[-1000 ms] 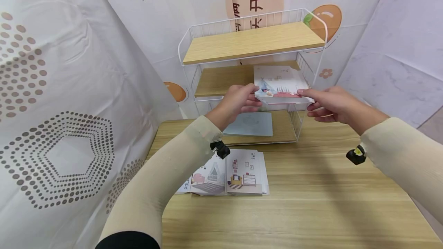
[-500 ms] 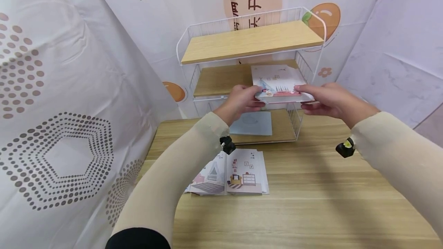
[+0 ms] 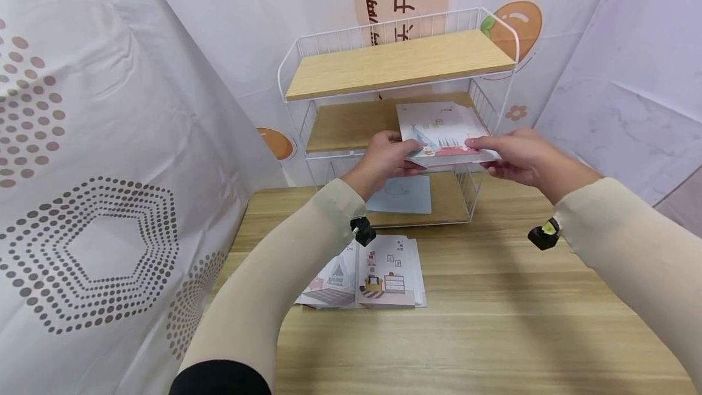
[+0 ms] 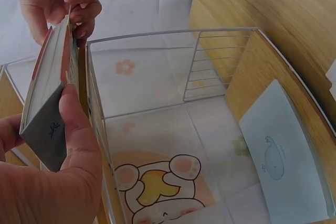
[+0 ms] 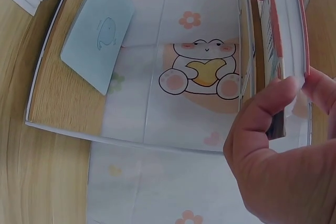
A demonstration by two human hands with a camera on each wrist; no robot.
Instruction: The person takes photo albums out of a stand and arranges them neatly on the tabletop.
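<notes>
A thick white book (image 3: pixel 441 124) with a blue-and-red printed picture lies on the middle shelf (image 3: pixel 351 127), its front end at the shelf's front edge. My left hand (image 3: pixel 386 160) grips the front left corner, thumb on the cover, fingers underneath. At the front right corner my right hand (image 3: pixel 521 154) pinches it the same way. Red cover edges and white pages of the book (image 4: pixel 47 72) show in the left wrist view; whether it is one book or a stack I cannot tell. The right wrist view shows my right thumb and fingers on either side of the book (image 5: pixel 289 24).
A pale blue notebook (image 3: pixel 408 195) with a whale drawing lies on the bottom shelf (image 3: pixel 446 200). The white wire rack's top shelf (image 3: pixel 400 66) hangs over the hands. Several illustrated books (image 3: pixel 386 276) lie on the wooden table (image 3: pixel 493 322) in front. Printed cloth surrounds the rack.
My right hand has moved left and closed onto the book's corner. The left hand has shifted slightly right, its thumb further over the cover. The book has slid slightly left.
</notes>
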